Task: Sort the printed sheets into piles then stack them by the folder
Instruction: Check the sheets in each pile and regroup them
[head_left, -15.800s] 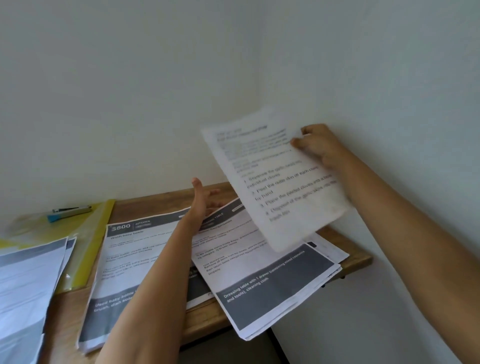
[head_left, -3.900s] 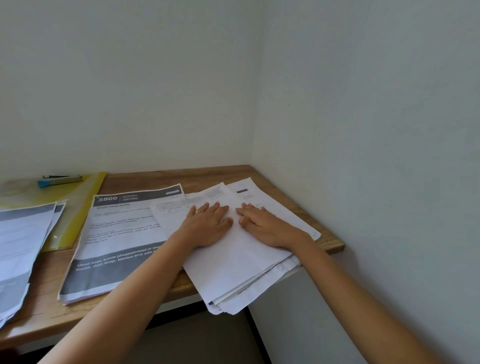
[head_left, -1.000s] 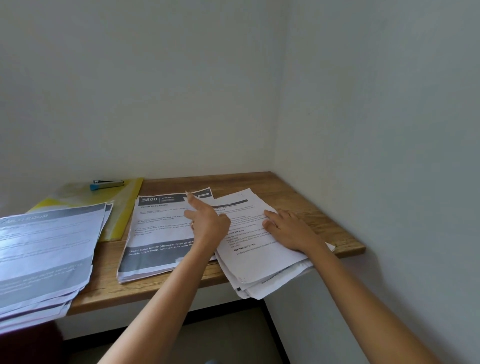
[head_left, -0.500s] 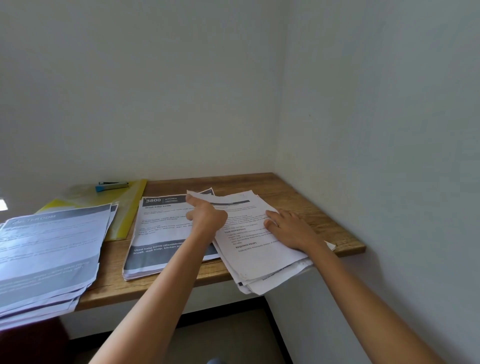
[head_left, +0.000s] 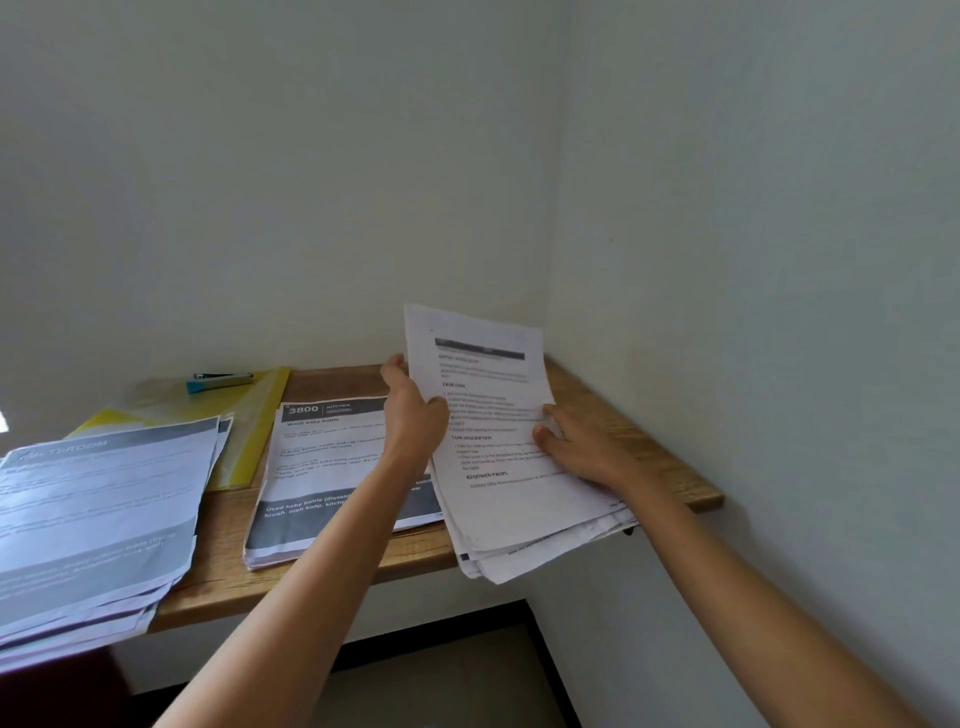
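Three piles of printed sheets lie on a wooden desk (head_left: 332, 571). My left hand (head_left: 413, 415) grips the left edge of the top white sheet (head_left: 483, 384) of the right pile (head_left: 524, 525) and bends its far end up off the pile. My right hand (head_left: 576, 447) lies flat on that pile and holds it down, fingers on the lifted sheet's right edge. The middle pile (head_left: 317, 467) shows a grey-banded "3800 Kitchen" page. The left pile (head_left: 93, 514) hangs over the desk's front edge. A yellow folder (head_left: 260, 415) lies at the back left.
A blue stapler (head_left: 218, 380) rests on the yellow folder. White walls close the desk at the back and on the right. The right pile juts out past the desk's front edge. Dark floor shows below.
My left hand went from pointing on the right pile's top sheet to gripping its left edge, and the sheet's far end has risen. My right hand stayed on the pile.
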